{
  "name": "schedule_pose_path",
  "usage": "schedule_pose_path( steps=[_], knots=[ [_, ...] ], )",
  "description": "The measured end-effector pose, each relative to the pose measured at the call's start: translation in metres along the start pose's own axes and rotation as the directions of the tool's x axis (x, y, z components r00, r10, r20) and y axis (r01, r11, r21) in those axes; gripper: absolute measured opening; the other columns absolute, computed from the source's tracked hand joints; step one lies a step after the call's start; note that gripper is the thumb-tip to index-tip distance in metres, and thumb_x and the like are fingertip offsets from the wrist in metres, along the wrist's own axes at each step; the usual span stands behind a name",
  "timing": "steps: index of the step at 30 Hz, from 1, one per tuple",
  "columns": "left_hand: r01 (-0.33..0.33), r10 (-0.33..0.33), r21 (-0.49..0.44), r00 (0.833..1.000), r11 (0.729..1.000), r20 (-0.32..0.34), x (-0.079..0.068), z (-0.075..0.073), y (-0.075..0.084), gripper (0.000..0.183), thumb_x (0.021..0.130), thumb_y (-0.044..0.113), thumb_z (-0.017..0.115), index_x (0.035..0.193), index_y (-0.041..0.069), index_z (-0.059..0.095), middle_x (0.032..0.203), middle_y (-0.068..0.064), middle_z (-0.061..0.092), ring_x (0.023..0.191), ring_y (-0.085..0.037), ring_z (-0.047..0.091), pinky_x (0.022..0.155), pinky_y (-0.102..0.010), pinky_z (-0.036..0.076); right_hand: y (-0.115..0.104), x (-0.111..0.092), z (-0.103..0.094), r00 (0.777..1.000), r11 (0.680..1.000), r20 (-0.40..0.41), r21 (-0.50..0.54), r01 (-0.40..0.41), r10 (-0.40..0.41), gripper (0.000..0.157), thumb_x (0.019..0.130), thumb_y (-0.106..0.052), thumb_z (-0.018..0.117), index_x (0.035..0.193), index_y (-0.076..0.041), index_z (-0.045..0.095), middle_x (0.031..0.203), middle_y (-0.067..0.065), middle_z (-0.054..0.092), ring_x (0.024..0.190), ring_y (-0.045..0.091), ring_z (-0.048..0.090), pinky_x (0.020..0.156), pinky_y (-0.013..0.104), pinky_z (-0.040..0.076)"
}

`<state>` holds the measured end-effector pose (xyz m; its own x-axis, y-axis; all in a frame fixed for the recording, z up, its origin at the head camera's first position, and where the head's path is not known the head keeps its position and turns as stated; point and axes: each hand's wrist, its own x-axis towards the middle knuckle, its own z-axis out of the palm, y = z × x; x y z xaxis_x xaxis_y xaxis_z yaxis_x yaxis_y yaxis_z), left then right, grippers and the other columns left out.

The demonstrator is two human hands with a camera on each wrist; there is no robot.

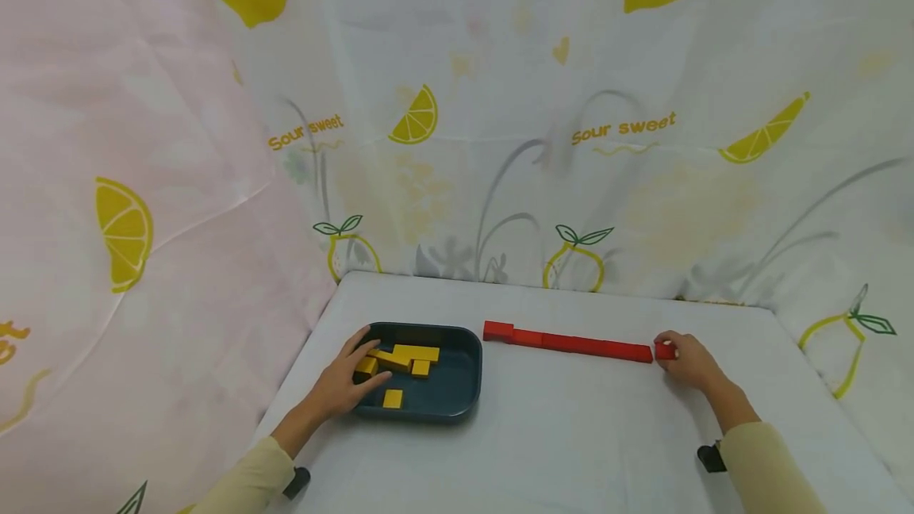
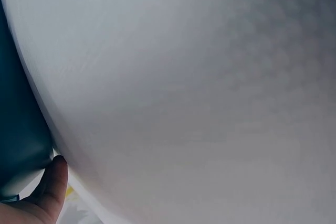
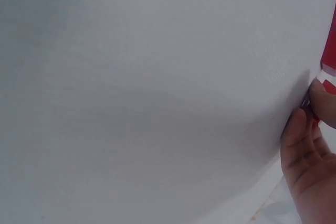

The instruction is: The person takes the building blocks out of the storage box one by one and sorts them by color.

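Observation:
My right hand (image 1: 691, 361) pinches a small red block (image 1: 665, 350) between thumb and fingers, close to the right end of a row of red blocks (image 1: 600, 346). A narrow gap shows between that block and the row. My left hand (image 1: 343, 377) lies over the left side of a dark blue tray (image 1: 467, 411), its thumb and fingers spread apart. Several yellow blocks (image 1: 416, 353) are in the tray, the nearest ones beside the left fingers. In the left wrist view, only a finger or thumb (image 2: 55, 187) shows by the tray's outer wall (image 2: 21, 114).
A white cloth covers the table (image 1: 571, 435). Behind it hangs a curtain (image 1: 485, 101) printed with lemons, which also runs along the left side. At its left end the red row has a block (image 1: 497, 331) that stands higher than the others.

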<state>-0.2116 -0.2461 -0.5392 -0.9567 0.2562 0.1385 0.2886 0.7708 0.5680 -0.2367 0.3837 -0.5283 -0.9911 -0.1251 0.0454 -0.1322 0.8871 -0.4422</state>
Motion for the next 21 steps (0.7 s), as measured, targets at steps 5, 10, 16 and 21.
schedule_pose_path(
  steps=[5,10,16,21],
  knots=[
    [-0.002,0.002,0.004,1.0,1.0,0.005,0.0,-0.0003,0.001,0.074,0.089,0.055,0.066,0.147,0.012,0.047,0.165,-0.009,0.02,0.14,-0.04,0.041,0.105,-0.064,0.04,0.0022,0.0044,-0.0032,0.995,0.998,0.088,0.054,-0.042,0.038,0.031,0.083,0.001,0.067,0.112,0.006,0.06,0.09,0.018,0.062,0.082,0.028,0.054,0.068,0.037,0.048],
    [-0.012,0.012,0.017,1.0,1.0,0.004,0.0024,-0.0003,0.0004,0.075,0.089,0.056,0.065,0.148,0.013,0.046,0.165,-0.009,0.018,0.139,-0.041,0.042,0.104,-0.065,0.041,0.0008,0.0064,-0.0066,0.986,0.987,0.149,0.126,-0.098,0.079,0.033,0.086,0.002,0.063,0.118,0.007,0.058,0.097,0.023,0.061,0.085,0.029,0.053,0.068,0.034,0.048],
    [-0.018,0.018,0.022,1.0,1.0,0.012,0.0046,0.0006,-0.0024,0.075,0.09,0.056,0.065,0.148,0.013,0.045,0.165,-0.01,0.018,0.139,-0.041,0.041,0.104,-0.065,0.04,-0.0021,0.0046,-0.0097,0.966,0.952,0.207,0.231,-0.202,0.155,0.036,0.089,-0.003,0.061,0.123,0.008,0.054,0.111,0.032,0.057,0.091,0.032,0.054,0.071,0.033,0.048],
    [-0.014,0.013,0.019,1.0,1.0,0.016,0.0029,0.0019,-0.0033,0.075,0.09,0.056,0.064,0.148,0.013,0.045,0.165,-0.01,0.018,0.139,-0.041,0.041,0.104,-0.065,0.04,-0.0021,0.003,-0.0081,0.954,0.937,0.229,0.246,-0.248,0.192,0.039,0.09,-0.005,0.061,0.124,0.011,0.051,0.115,0.034,0.055,0.097,0.037,0.053,0.076,0.037,0.05]
  ],
)
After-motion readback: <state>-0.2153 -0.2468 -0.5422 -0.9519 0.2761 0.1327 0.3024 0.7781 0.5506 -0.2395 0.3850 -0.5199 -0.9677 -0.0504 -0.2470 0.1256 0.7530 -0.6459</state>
